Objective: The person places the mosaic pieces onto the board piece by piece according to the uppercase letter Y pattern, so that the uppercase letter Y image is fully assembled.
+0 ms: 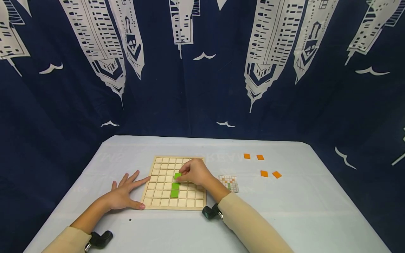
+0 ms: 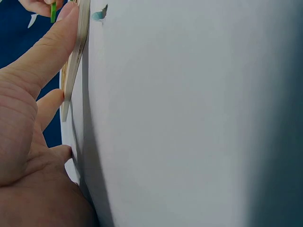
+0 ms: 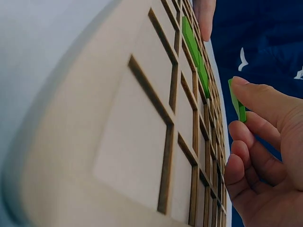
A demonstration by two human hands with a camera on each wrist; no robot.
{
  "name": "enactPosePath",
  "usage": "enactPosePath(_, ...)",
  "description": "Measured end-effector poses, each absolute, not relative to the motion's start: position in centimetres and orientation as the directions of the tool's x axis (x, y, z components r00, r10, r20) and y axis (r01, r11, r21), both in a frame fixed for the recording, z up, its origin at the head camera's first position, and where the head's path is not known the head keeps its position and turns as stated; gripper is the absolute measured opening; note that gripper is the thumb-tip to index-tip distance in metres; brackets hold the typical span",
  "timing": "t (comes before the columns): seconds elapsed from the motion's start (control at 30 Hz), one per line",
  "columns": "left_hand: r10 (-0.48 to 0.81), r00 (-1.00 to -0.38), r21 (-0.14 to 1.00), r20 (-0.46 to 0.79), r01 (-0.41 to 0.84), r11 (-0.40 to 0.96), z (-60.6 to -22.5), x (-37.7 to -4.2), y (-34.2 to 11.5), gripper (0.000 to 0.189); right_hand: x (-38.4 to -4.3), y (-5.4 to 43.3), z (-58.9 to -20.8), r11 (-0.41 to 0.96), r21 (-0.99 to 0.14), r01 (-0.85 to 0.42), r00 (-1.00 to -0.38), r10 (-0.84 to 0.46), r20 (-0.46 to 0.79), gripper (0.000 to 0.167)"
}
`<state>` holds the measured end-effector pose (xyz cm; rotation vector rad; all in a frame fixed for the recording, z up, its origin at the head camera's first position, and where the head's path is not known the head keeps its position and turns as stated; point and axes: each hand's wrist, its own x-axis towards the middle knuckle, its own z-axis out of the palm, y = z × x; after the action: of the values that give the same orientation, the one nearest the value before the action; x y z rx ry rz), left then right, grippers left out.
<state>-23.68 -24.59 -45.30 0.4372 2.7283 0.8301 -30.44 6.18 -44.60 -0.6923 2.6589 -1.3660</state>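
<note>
A wooden grid board (image 1: 159, 202) with raised square cells lies on the table. Two green square tiles (image 1: 174, 193) sit in neighbouring cells of one column. Above the board, my right hand (image 1: 196, 172) pinches another green tile (image 3: 237, 100) between thumb and fingers; the right wrist view shows it held clear of the surface. My left hand (image 1: 121, 196) is spread at the board's left side, with thumb (image 2: 57, 38) and index finger touching the edge and the other fingers on the table.
Several orange square tiles (image 1: 264, 173) lie at the right of the table. Between them and the board is a small pattern card (image 1: 229, 183) printed with a coloured grid. A small dark speck (image 1: 130, 220) is near the left wrist. A dark blue printed curtain (image 1: 190, 98) hangs behind the table.
</note>
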Motion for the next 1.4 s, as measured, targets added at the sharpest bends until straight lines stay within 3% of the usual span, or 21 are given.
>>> enactPosePath(1.4, 0.353, -0.922, 0.566, -0.16, 0.208, 0.798, -45.4, -23.9, -24.6, 0.11, -30.7, 5.0, -44.7, 0.641, -0.697, -0.322, -0.901, -0.434, 0.017, 0.021)
